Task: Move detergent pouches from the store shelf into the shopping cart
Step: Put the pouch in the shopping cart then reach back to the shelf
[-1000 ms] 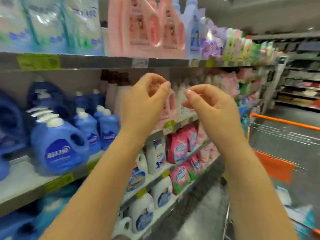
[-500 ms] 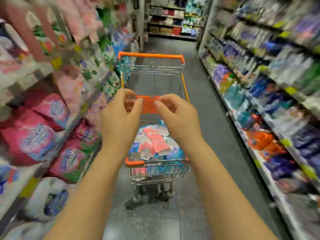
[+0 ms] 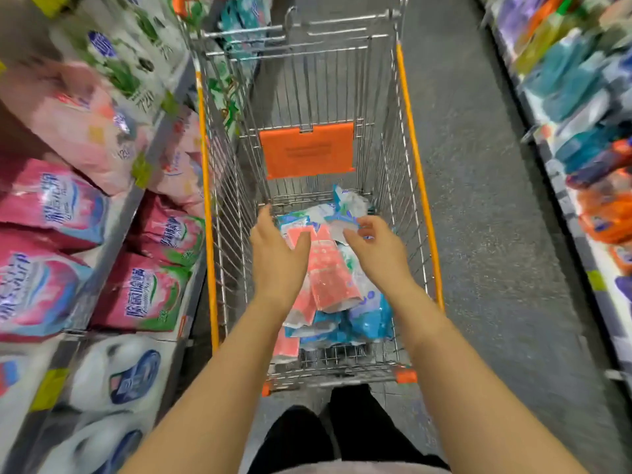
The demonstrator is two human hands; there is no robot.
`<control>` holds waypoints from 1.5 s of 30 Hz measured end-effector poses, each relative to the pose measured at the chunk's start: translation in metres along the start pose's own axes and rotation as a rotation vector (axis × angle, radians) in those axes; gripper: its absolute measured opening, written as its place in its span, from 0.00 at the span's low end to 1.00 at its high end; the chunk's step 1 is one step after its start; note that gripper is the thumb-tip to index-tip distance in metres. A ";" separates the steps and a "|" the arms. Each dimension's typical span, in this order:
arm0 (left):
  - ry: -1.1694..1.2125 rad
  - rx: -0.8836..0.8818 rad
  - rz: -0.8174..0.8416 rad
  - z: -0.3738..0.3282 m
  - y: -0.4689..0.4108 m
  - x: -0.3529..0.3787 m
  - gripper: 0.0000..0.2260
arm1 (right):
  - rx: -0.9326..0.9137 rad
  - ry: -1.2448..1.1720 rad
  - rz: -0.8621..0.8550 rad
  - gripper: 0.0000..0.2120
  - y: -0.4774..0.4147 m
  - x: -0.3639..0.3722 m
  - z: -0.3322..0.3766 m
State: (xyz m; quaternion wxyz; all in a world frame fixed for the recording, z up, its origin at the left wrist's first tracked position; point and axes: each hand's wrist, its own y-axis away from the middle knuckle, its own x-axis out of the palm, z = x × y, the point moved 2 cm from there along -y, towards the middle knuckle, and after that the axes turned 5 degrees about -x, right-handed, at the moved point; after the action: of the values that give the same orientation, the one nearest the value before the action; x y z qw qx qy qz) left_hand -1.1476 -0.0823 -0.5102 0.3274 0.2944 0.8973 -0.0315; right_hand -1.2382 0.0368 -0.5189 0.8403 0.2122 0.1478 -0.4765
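Fingers (image 3: pixel 266 217) of the left hand (image 3: pixel 278 258) lie straight and close together, thumb spread to the side, holding nothing. They hover inside the shopping cart (image 3: pixel 415 172), above the heap of detergent pouches (image 3: pixel 342 302). The thumb's tip lies over the upper edge of a pink pouch (image 3: pixel 328 278), though whether it touches cannot be told. Fingers (image 3: pixel 359 230) of the right hand (image 3: pixel 379 251) are loosely bent and a little apart, with nothing between them. Their tips lie just beside the crumpled edge of a pale blue-and-white pouch (image 3: pixel 349 205) at the far end of the heap. The pink pouch lies lengthwise between the two hands, on top of blue pouches (image 3: pixel 367 319) that fill the near end of the basket. Both bare forearms reach in over the cart's near rim. Beyond the heap an orange flap (image 3: pixel 306 150) hangs on the wire seat panel. On the left, a store shelf (image 3: pixel 160 138) stands just beside the cart, stacked with pink bags (image 3: pixel 48 206) and, lower, white jugs (image 3: pixel 116 374). On the right, across the grey floor (image 3: pixel 496 234), another shelf (image 3: pixel 564 186) holds blurred blue and orange packs.
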 end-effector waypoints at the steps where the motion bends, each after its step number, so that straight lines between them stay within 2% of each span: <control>1: -0.030 -0.031 0.014 0.009 -0.011 0.013 0.31 | 0.037 0.016 0.015 0.19 -0.017 0.005 -0.012; 5: -0.087 -0.154 0.093 0.047 -0.034 0.060 0.34 | 0.165 0.055 0.087 0.25 -0.059 0.034 -0.058; 10: -0.191 -0.242 0.190 0.090 -0.038 0.108 0.36 | 0.279 0.124 -0.013 0.31 -0.073 0.055 -0.114; 13: -0.220 -0.197 0.308 0.103 -0.034 0.137 0.37 | 0.390 0.283 -0.025 0.35 -0.065 0.060 -0.143; 16: -0.269 -0.143 0.394 0.111 -0.029 0.161 0.36 | 0.372 0.420 -0.045 0.36 -0.051 0.067 -0.156; 19: -0.426 -0.065 0.413 0.123 -0.025 0.172 0.35 | 0.400 0.400 -0.153 0.36 -0.043 0.067 -0.166; 23: -0.505 -0.046 0.441 0.131 -0.024 0.176 0.34 | 0.406 0.406 -0.159 0.38 -0.048 0.065 -0.173; 26: -0.515 -0.058 0.454 0.129 -0.025 0.176 0.34 | 0.543 0.288 -0.192 0.33 -0.069 0.062 -0.172; 29: -0.562 -0.061 0.484 0.126 -0.024 0.174 0.32 | 0.588 0.284 -0.100 0.25 -0.084 0.062 -0.173; 33: -0.595 -0.057 0.532 0.124 -0.021 0.170 0.30 | 0.555 0.366 -0.055 0.18 -0.083 0.061 -0.163; 38: -0.597 -0.026 0.614 0.119 -0.018 0.162 0.25 | 0.397 0.174 -0.166 0.12 -0.050 0.060 -0.129; 41: -0.496 -0.057 0.615 0.106 -0.018 0.156 0.20 | 0.332 0.037 -0.199 0.10 -0.042 0.041 -0.104; 45: -0.119 -0.171 0.645 0.077 -0.026 0.151 0.25 | 0.269 -0.180 -0.226 0.11 -0.045 0.012 -0.077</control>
State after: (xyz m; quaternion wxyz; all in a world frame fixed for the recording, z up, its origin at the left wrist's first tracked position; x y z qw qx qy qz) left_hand -1.2105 -0.0467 -0.6654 0.3957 0.5323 0.7367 0.1319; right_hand -1.2744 0.0460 -0.6002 0.7554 0.2611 0.0302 -0.6003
